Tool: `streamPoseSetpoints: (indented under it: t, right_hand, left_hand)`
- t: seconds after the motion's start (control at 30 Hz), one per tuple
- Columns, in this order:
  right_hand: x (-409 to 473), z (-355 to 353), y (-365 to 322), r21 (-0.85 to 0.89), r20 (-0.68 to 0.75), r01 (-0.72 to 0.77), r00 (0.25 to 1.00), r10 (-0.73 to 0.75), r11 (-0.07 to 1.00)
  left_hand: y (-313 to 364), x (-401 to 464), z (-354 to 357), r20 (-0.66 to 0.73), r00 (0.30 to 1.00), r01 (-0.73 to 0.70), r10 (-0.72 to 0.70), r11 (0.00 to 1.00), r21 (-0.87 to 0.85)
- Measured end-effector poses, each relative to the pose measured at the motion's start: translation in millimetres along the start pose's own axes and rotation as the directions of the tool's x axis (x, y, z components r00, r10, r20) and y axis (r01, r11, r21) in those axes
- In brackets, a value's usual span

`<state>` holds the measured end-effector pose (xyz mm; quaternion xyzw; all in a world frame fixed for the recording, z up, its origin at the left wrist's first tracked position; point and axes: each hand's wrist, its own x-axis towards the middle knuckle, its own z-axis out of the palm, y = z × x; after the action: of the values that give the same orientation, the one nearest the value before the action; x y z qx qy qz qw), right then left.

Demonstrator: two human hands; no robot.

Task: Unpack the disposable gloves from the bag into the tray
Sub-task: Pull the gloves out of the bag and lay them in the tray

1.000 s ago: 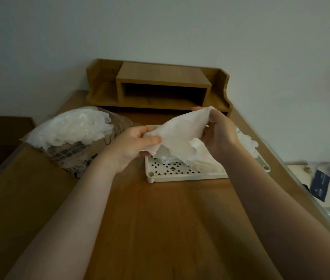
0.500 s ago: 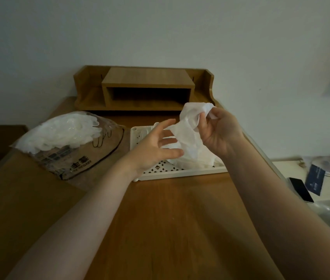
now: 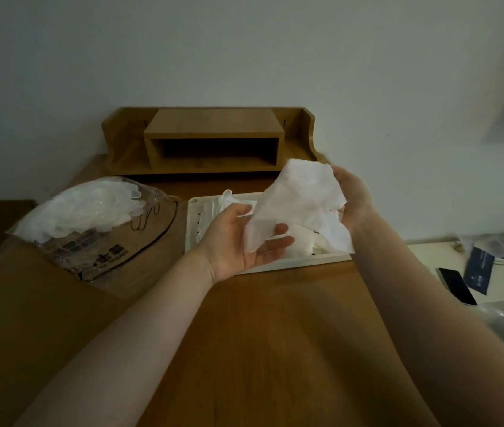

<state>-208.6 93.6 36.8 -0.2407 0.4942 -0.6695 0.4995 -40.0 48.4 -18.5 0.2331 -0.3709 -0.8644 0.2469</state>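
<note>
A white disposable glove (image 3: 300,208) hangs above the white perforated tray (image 3: 193,220). My right hand (image 3: 352,201) grips its upper right edge. My left hand (image 3: 244,241) lies palm up below the glove's lower end, fingers relaxed and touching it. More white gloves (image 3: 213,211) lie in the tray, partly hidden by the hands. The clear plastic bag (image 3: 96,223), full of white gloves, lies on the table to the left of the tray.
A wooden desk organiser (image 3: 210,140) stands at the back against the wall. On a lower white surface at the right lie a black phone (image 3: 457,285), a dark card (image 3: 478,269) and papers. The wooden table (image 3: 260,334) stretches toward me.
The left hand has turned palm up under the glove. My right hand has spread the glove out wider. The view has shifted slightly.
</note>
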Motion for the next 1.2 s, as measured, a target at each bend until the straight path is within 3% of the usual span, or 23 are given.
streamPoseSetpoints:
  t: [0.1, 0.2, 0.37, 0.47, 0.57, 0.67, 0.77, 0.83, 0.93, 1.07, 1.2]
  right_hand:
    - [1, -10, 2, 0.177, 0.179, -0.074, 0.983, 0.042, 0.981]
    - [7, -28, 2, 0.109, 0.162, -0.033, 0.987, 0.015, 0.994]
    - [15, -55, 2, 0.052, 0.2, 0.038, 0.979, -0.048, 0.998]
    - [15, -62, 2, 0.082, 0.447, 0.091, 0.887, -0.118, 0.992]
    - [24, -73, 6, -0.037, 0.583, 0.085, 0.811, -0.048, 0.996]
    - [26, -70, 3, -0.211, 0.495, 0.074, 0.868, 0.041, 0.975]
    - [26, -56, 0, -0.525, 0.356, 0.208, 0.934, -0.009, 0.825]
    - [26, -50, -2, -0.616, 0.331, 0.185, 0.943, 0.039, 0.766]
    - [22, -42, -7, -0.69, 0.344, 0.127, 0.924, 0.169, 0.713]
    - [19, -35, -12, -0.79, 0.348, 0.186, 0.921, 0.177, 0.585]
    - [13, -35, -20, -0.733, 0.348, 0.212, 0.933, 0.089, 0.646]
  left_hand:
    - [0, 2, 7, -0.021, 0.999, 0.05, -0.05, 0.999, -0.006]
    - [9, 5, 6, -0.074, 0.997, -0.003, 0.003, 1.0, -0.003]
    - [33, 6, 4, -0.125, 0.976, -0.153, 0.176, 0.973, 0.171]
    - [43, 4, 8, -0.067, 0.953, -0.264, 0.295, 0.919, 0.292]
    - [50, 1, 14, 0.01, 0.913, -0.352, 0.409, 0.773, 0.528]
    - [57, -2, 23, 0.041, 0.877, -0.361, 0.48, 0.6, 0.714]
    - [60, -5, 29, 0.082, 0.863, -0.35, 0.498, 0.473, 0.809]
    - [61, -7, 32, 0.13, 0.865, -0.355, 0.485, 0.408, 0.841]
    - [63, -9, 33, 0.17, 0.88, -0.38, 0.443, 0.445, 0.811]
    - [69, -13, 27, 0.159, 0.887, -0.365, 0.432, 0.45, 0.815]
    - [74, -21, 20, 0.092, 0.892, -0.314, 0.443, 0.458, 0.832]
